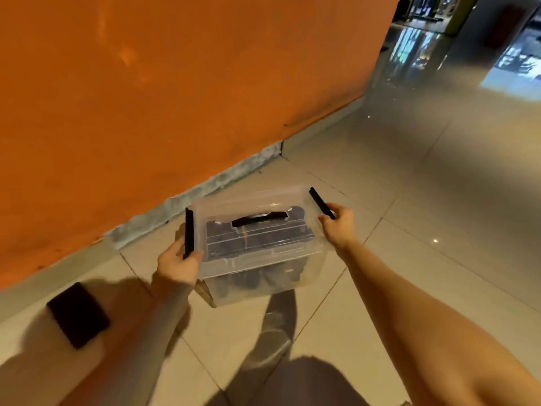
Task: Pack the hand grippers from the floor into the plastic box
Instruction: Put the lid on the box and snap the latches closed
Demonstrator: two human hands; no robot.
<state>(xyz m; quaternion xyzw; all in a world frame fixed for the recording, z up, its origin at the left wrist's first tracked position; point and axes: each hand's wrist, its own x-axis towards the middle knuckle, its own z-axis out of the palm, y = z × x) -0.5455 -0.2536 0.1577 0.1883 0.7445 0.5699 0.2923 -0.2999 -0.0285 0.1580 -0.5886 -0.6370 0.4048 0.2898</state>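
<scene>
Dark hand grippers point(257, 238) lie inside the clear plastic box point(263, 276) under its lid point(251, 200) — on the tiled floor point(409, 186). The left hand point(178, 265) pinches the nine-o'clock black latch point(188, 232); the right hand point(339, 227) grips the three-o'clock latch point(320, 202).

One plastic box point(257, 276), one lid point(254, 230), two black latches point(188, 232), two hands point(178, 265).
</scene>
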